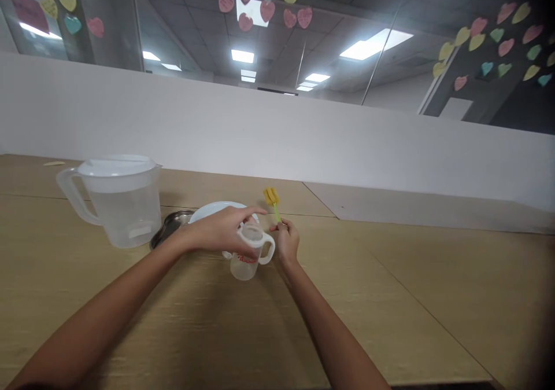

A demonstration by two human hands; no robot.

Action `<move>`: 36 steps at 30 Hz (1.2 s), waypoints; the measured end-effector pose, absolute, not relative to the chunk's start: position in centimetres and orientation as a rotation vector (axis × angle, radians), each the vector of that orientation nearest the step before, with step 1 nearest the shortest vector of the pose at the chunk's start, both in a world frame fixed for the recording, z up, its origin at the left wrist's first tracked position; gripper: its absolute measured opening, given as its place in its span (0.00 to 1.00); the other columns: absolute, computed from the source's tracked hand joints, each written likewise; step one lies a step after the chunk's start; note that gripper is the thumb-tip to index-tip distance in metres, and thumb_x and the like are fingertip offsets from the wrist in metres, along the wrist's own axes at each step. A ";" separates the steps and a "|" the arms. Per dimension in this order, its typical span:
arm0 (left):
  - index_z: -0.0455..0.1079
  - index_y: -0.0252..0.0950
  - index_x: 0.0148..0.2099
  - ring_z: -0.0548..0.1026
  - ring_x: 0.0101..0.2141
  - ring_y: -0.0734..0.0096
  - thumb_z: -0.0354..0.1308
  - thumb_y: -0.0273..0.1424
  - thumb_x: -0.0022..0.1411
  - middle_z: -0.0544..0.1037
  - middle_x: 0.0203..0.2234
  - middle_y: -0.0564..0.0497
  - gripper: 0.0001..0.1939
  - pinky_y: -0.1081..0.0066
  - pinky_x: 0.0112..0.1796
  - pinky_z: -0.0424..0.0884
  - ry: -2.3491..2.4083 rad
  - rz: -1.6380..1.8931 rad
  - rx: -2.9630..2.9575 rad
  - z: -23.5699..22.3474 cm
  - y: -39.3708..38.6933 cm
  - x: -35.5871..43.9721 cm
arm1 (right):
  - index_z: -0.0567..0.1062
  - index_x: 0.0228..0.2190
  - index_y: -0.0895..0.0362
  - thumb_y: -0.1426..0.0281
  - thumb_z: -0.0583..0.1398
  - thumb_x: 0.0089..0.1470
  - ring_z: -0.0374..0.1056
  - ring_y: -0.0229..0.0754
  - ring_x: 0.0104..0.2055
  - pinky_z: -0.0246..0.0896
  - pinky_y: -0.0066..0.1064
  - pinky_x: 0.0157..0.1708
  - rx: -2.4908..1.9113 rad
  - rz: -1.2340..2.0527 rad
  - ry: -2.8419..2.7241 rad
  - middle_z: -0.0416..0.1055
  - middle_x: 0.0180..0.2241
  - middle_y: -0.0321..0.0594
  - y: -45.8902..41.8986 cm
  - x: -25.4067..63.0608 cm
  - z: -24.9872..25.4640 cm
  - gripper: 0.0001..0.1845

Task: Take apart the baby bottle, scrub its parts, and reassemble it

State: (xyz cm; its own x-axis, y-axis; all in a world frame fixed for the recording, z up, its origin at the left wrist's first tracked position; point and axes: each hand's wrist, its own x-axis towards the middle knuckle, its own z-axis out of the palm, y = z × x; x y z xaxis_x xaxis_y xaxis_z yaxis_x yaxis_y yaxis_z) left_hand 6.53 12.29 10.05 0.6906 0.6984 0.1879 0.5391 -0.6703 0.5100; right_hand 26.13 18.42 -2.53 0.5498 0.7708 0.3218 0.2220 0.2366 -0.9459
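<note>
A small clear plastic cup (244, 268) with a white side handle and red print stands in front of me, slightly tilted. My left hand (221, 229) grips it near the rim from the left, thumb and fingers around its upper part. Just to the right, my right hand (288, 241) is closed on the thin green handle of a sponge brush (272, 196). The yellow sponge head points up and away from me, beyond the cup. Nothing shows inside the cup that I can make out.
Left on the wooden table (390, 297) stands a large clear pitcher (130, 210) with a white lid. Beside it lies a shiny metal tray (173, 223), and a white plate (214, 208) sits partly behind my left hand. A white wall (260, 135) rises behind the table.
</note>
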 end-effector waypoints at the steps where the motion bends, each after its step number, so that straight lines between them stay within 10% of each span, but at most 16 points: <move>1: 0.56 0.44 0.60 0.71 0.40 0.63 0.63 0.42 0.43 0.73 0.42 0.51 0.41 0.72 0.38 0.65 0.939 0.475 2.518 9.7 12.3 6.8 | 0.71 0.31 0.60 0.63 0.51 0.42 0.66 0.43 0.30 0.55 0.30 0.35 -1.312 0.464 -0.966 0.71 0.20 0.36 18.4 26.1 -2.5 0.17; 25: 0.67 0.42 0.53 0.69 0.48 0.62 0.58 0.45 0.51 0.71 0.50 0.51 0.27 0.69 0.47 0.63 0.999 0.506 2.529 10.2 14.8 4.4 | 0.76 0.35 0.61 0.73 0.52 0.52 0.70 0.47 0.36 0.57 0.30 0.32 -2.098 0.006 -1.609 0.74 0.34 0.52 17.6 26.1 -2.5 0.14; 29: 0.75 0.37 0.38 0.74 0.40 0.64 0.54 0.38 0.55 0.79 0.37 0.50 0.14 0.71 0.41 0.67 1.268 0.823 2.547 11.7 16.7 0.9 | 0.76 0.33 0.61 0.72 0.52 0.53 0.69 0.45 0.37 0.56 0.29 0.31 -2.090 -0.013 -1.679 0.73 0.36 0.51 17.4 25.7 -2.4 0.13; 36: 0.73 0.33 0.44 0.73 0.42 0.59 0.51 0.23 0.52 0.77 0.42 0.43 0.18 0.68 0.40 0.66 1.890 0.196 2.452 9.9 20.2 -2.4 | 0.74 0.39 0.61 0.73 0.51 0.54 0.67 0.44 0.39 0.56 0.29 0.34 -2.018 -0.115 -1.658 0.70 0.40 0.49 17.2 25.5 -2.4 0.14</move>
